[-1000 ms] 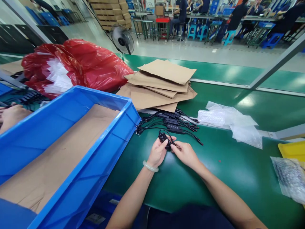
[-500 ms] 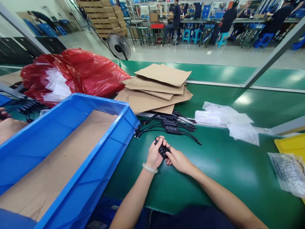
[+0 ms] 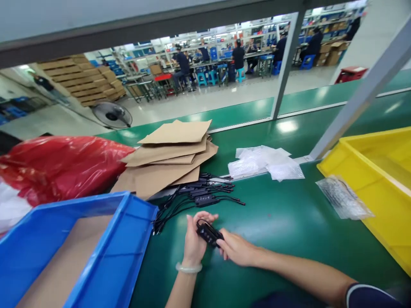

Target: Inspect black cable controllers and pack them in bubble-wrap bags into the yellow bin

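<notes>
Both my hands meet over the green table near its front edge. My left hand, with a pale bangle on the wrist, is closed around a small black in-line controller with its cable. My right hand pinches the controller's right end. Just beyond them lies a pile of several more black cables with controllers.
A blue crate lined with cardboard stands at the left. Behind it sit a red plastic bag and stacked cardboard sheets. Clear plastic bags lie further right, then a filled bag beside a yellow crate. People work at far benches.
My head has lifted and turned right, so the yellow crate has come into view and the blue crate has slid left. Both hands stay closed on the controller, a little nearer to me.
</notes>
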Demonstrator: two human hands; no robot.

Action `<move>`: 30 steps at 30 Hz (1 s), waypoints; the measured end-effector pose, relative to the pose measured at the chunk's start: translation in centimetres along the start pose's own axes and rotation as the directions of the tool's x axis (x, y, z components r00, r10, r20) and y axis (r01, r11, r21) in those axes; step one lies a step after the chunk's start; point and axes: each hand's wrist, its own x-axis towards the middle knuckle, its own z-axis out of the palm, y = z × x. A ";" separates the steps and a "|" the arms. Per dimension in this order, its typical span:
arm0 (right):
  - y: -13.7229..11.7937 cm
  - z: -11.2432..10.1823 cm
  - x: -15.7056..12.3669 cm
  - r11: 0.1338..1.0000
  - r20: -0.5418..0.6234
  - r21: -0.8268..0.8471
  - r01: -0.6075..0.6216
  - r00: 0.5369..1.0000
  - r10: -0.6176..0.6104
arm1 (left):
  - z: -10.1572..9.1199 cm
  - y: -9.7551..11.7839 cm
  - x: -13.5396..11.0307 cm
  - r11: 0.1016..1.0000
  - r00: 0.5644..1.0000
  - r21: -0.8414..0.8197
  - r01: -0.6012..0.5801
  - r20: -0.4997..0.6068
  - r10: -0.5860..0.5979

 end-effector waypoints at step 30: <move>5.1 -2.3 -6.0 0.989 0.125 0.132 -0.064 0.991 0.047 | 0.6 6.4 6.1 0.160 0.832 0.976 -0.149 0.036 0.554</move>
